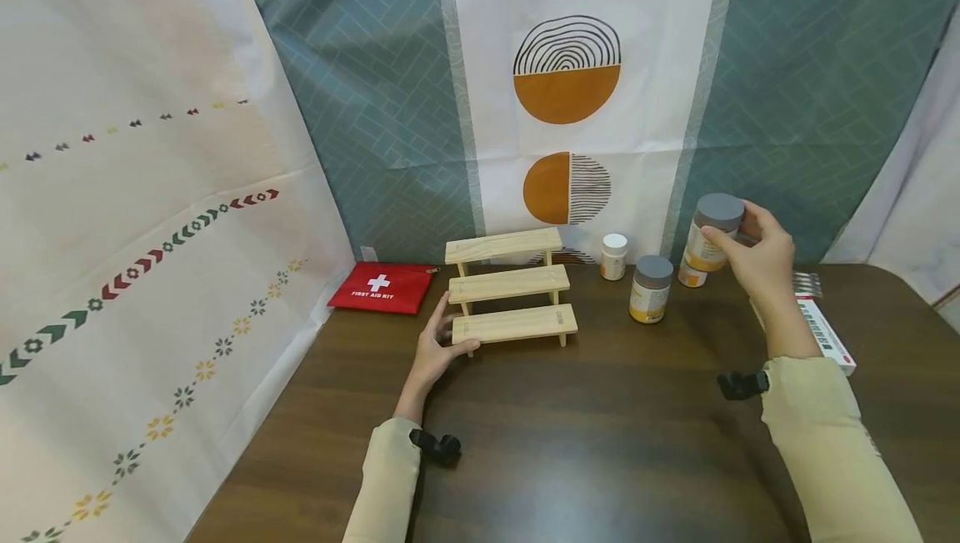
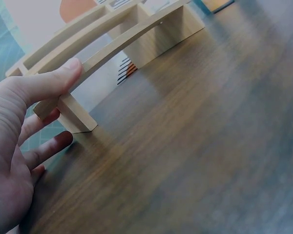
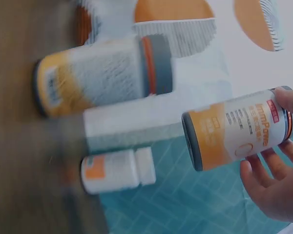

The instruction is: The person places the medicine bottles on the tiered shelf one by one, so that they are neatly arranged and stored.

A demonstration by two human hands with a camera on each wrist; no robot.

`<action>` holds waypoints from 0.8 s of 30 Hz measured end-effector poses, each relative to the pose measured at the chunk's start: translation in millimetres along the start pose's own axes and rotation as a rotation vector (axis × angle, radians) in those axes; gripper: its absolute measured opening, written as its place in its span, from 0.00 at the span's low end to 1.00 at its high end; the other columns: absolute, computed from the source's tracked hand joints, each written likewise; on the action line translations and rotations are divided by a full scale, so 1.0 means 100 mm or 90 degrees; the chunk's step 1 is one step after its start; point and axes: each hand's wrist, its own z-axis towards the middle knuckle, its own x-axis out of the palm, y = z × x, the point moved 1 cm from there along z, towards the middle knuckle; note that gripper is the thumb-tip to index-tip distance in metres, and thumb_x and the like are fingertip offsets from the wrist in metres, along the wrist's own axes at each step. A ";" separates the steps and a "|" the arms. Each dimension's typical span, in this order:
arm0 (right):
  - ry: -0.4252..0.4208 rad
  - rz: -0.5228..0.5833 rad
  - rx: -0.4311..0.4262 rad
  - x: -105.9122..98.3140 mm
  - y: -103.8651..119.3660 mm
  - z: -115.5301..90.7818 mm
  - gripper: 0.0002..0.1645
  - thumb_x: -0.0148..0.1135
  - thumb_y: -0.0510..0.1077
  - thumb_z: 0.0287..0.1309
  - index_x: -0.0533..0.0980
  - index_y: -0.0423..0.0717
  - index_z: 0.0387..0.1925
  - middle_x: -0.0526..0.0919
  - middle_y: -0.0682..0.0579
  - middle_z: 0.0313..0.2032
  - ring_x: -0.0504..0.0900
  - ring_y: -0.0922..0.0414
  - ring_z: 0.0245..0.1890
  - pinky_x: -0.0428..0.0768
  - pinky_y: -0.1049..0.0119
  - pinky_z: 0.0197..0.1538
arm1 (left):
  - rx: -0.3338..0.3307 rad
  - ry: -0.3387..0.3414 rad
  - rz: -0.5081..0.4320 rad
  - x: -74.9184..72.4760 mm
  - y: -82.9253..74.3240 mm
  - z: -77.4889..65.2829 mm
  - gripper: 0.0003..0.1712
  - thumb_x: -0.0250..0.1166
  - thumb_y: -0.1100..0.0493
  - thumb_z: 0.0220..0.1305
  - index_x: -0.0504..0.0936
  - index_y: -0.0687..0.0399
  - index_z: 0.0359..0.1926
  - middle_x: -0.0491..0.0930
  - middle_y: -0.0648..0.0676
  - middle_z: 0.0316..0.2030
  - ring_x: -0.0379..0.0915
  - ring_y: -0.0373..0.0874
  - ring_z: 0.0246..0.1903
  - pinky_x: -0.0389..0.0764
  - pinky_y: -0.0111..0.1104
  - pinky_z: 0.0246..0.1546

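Note:
In the head view my left hand (image 1: 435, 353) grips the left end of the lowest step of a three-step wooden display stand (image 1: 513, 324). The left wrist view shows the thumb on top of that step of the stand (image 2: 122, 41), with fingers below, beside its leg. My right hand (image 1: 761, 255) holds a supplement jar (image 1: 708, 234) with a grey lid, raised above the table. From the right wrist, the held jar (image 3: 239, 129) shows an orange and white label, with thumb and fingers around its lid end. A similar grey-lidded jar (image 1: 650, 291) stands on the table to its left.
One small white bottle (image 1: 613, 258) stands right of the stand; another small bottle (image 1: 692, 274) is partly hidden by the held jar. A red first aid kit pouch (image 1: 386, 288) lies left. A white box (image 1: 825, 334) and a clear pack (image 1: 807, 284) lie near the right forearm.

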 end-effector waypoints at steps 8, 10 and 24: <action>-0.001 0.056 0.003 0.18 0.26 0.04 0.40 0.66 0.55 0.59 0.64 0.53 0.70 0.74 0.63 0.54 0.69 0.71 0.50 0.70 0.71 0.55 | 0.004 0.000 0.006 0.00 -0.01 -0.01 0.56 0.73 0.69 0.52 0.51 0.52 0.77 0.75 0.70 0.59 0.76 0.52 0.43 0.75 0.35 0.47; 0.012 0.056 0.001 0.26 0.31 0.04 0.40 0.65 0.56 0.59 0.64 0.54 0.71 0.75 0.57 0.58 0.70 0.67 0.53 0.70 0.68 0.57 | 0.001 0.003 0.003 0.01 0.00 -0.01 0.57 0.72 0.70 0.52 0.50 0.51 0.77 0.75 0.70 0.59 0.77 0.54 0.45 0.74 0.37 0.49; 0.069 0.135 -0.026 0.90 0.63 0.03 0.40 0.64 0.53 0.60 0.63 0.47 0.71 0.68 0.42 0.66 0.67 0.48 0.65 0.69 0.53 0.66 | 0.004 -0.011 -0.007 0.01 0.01 -0.01 0.56 0.73 0.69 0.51 0.53 0.48 0.77 0.76 0.68 0.59 0.76 0.54 0.45 0.74 0.36 0.48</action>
